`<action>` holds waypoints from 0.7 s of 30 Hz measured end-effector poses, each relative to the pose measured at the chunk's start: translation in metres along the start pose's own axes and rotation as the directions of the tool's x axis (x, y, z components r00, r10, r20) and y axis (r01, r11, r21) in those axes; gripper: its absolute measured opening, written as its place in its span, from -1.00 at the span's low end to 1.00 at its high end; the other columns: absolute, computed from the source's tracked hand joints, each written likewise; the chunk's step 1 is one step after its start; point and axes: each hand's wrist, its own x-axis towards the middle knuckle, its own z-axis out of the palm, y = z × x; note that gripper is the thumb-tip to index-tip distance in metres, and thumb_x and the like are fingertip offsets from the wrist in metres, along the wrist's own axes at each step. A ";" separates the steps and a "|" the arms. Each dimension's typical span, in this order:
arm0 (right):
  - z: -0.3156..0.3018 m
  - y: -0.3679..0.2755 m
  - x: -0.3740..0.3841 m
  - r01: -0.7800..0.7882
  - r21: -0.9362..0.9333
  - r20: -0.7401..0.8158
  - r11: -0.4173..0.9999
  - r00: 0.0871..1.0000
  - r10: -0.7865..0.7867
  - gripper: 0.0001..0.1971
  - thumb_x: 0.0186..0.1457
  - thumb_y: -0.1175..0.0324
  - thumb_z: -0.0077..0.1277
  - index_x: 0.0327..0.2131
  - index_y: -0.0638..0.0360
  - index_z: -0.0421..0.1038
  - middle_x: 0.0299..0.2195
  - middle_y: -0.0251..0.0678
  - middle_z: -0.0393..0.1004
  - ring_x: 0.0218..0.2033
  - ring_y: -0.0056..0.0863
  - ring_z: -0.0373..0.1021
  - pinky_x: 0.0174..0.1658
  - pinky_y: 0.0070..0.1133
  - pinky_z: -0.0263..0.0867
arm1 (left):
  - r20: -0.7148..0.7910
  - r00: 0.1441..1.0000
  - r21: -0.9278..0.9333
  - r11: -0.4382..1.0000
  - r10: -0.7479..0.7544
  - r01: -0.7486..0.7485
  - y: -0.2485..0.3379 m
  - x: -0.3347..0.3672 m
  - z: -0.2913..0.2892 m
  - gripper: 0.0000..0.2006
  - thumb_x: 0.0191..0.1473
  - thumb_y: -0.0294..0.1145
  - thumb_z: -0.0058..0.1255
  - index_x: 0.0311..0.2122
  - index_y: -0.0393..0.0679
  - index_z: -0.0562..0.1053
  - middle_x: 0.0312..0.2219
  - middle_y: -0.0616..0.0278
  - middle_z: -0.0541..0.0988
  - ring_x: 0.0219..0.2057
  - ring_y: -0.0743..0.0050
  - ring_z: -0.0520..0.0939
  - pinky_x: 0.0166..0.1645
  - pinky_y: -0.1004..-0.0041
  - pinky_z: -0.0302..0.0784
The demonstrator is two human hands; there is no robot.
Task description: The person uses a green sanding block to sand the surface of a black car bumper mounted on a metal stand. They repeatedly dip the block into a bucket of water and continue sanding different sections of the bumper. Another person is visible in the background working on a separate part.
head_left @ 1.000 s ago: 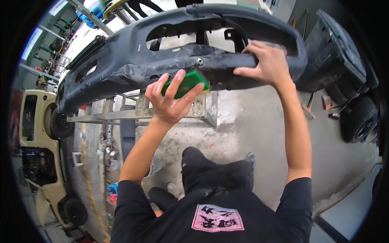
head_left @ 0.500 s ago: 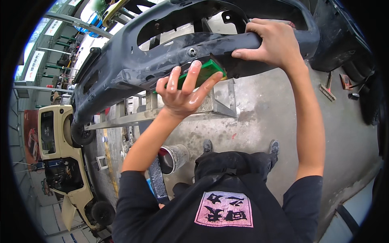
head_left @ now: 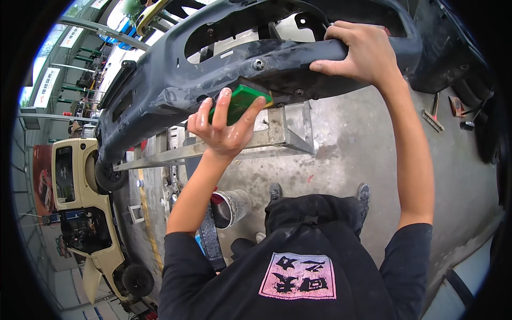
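A large dark grey car bumper (head_left: pixel 290 60) with scuffed, patchy paint lies across the upper middle of the view. My left hand (head_left: pixel 226 134) is closed on a green sanding block (head_left: pixel 244 98), pressing it to the bumper's near lower face; its fingers look wet. A dark sheet, apparently sandpaper, shows along the block's far side. Over on the right, my right hand (head_left: pixel 368 56) wraps the bumper's edge beside a big opening. Its thumb lies on the near face, and the fingertips are partly hidden behind the edge.
A metal stand (head_left: pixel 213 154) sits under the bumper. Below it on the floor is a dirty white bucket (head_left: pixel 237 207). A brush (head_left: pixel 433 120) lies on the floor at right, near dark bumper-like parts (head_left: pixel 448 42). At left stands a beige vehicle (head_left: pixel 85 197) with its door open.
My left hand and the sanding block have slid left along the bumper's face. My right hand keeps its hold on the edge.
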 end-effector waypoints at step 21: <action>0.000 0.001 -0.004 -0.040 0.011 0.002 0.999 0.999 0.040 -0.33 -0.22 -0.35 0.20 -0.44 0.20 0.51 -0.49 -0.30 0.49 -0.44 -0.19 0.47 -0.36 -0.37 0.30 | -0.041 0.990 -0.148 0.981 -0.134 0.127 0.013 0.008 0.007 -0.63 -0.03 -0.20 0.34 -0.06 0.49 0.64 0.08 0.09 0.42 0.03 0.09 0.35 0.08 0.21 0.28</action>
